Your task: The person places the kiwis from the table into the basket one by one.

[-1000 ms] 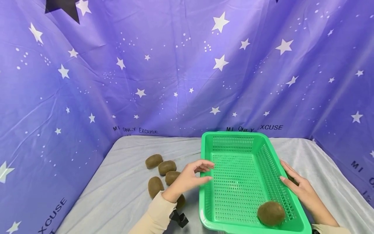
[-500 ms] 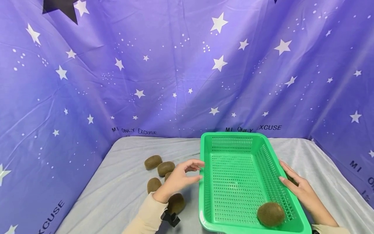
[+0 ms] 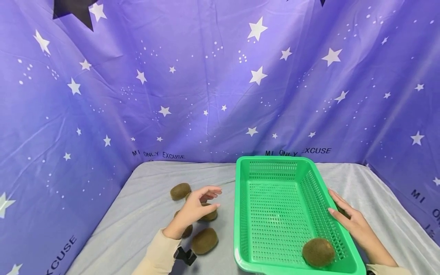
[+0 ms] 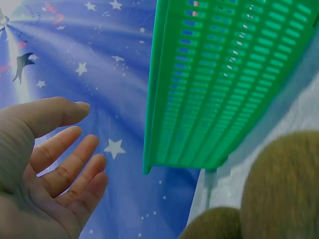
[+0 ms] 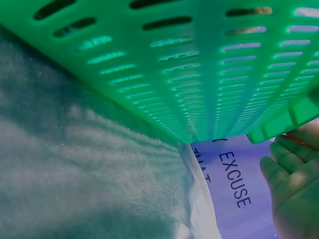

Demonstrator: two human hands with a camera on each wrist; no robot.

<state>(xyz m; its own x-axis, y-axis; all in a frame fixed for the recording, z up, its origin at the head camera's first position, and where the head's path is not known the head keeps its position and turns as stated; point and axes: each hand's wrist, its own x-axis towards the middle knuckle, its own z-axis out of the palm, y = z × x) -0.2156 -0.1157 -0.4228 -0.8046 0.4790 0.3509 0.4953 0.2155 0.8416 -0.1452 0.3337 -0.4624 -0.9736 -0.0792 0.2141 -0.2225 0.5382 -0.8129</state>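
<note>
My left hand (image 3: 194, 208) hovers over a loose group of kiwis, its fingers relaxed and apart with nothing in them. Beneath and around it lie a kiwi (image 3: 204, 241) near the wrist, another kiwi (image 3: 180, 191) at the back, and others partly hidden by the hand. In the left wrist view, a large kiwi (image 4: 284, 184) fills the lower right. My right hand (image 3: 354, 223) holds the right rim of a green perforated basket (image 3: 237, 225), thumb over the edge and fingers along the outside. Inside the basket, one kiwi (image 3: 318, 252) sits in the near right corner.
A pale grey cloth (image 3: 144, 214) covers the table. Behind it and at both sides hangs a purple curtain (image 3: 206, 76) with white stars. A black strap mount (image 3: 185, 256) is on the left wrist.
My left hand has moved left, away from the basket's left rim and over the kiwis. The right hand, the basket and the kiwi inside have stayed put.
</note>
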